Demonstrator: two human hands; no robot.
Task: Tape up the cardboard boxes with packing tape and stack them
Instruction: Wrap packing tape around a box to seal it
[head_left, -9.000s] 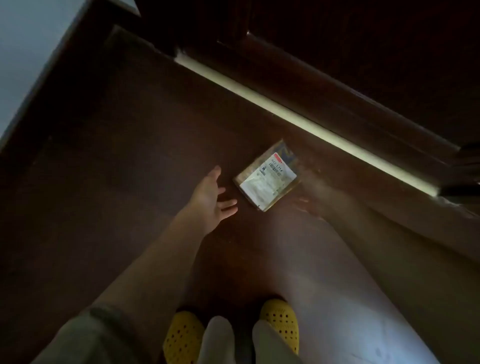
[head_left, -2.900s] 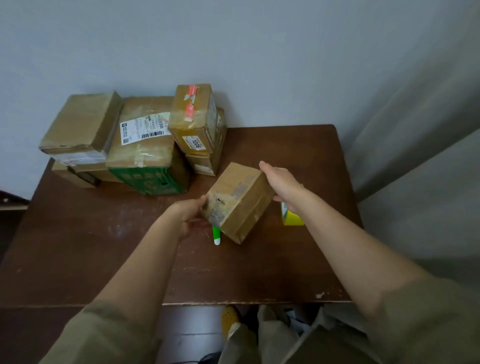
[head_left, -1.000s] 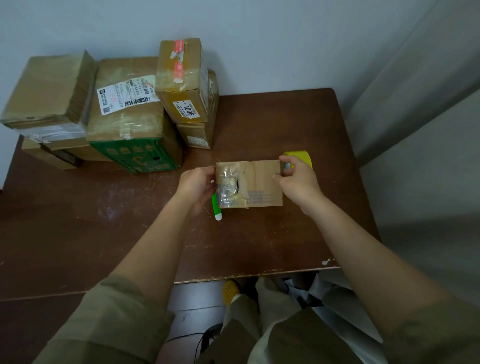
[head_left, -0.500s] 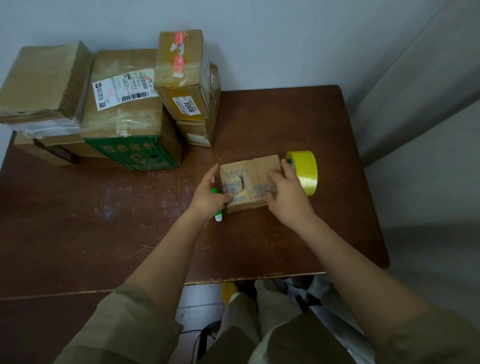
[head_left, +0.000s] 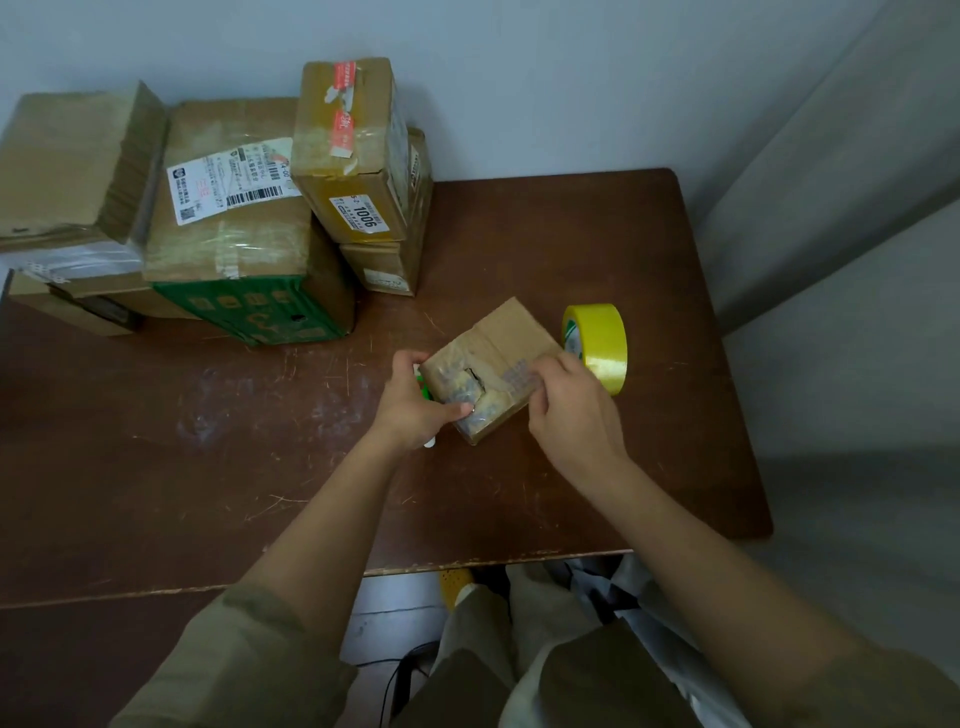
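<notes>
Head view: small box (head_left: 491, 364), turned askew since half a second ago, mid-surface (head_left: 156, 441) left of tape roll (head_left: 597, 340); left hand (head_left: 415, 402) grips its near-left corner, right hand (head_left: 569, 408) pinches its right edge; taping not yet begun.

Small torn box (head_left: 511, 338), yellow tape roll (head_left: 602, 340) beside

Both bare forearms are extended forward from rolled olive sleeves, the left hand (head_left: 410, 402) being curled with thumb pressed inward, the right hand (head_left: 569, 410) bent with fingers pinched.
</notes>
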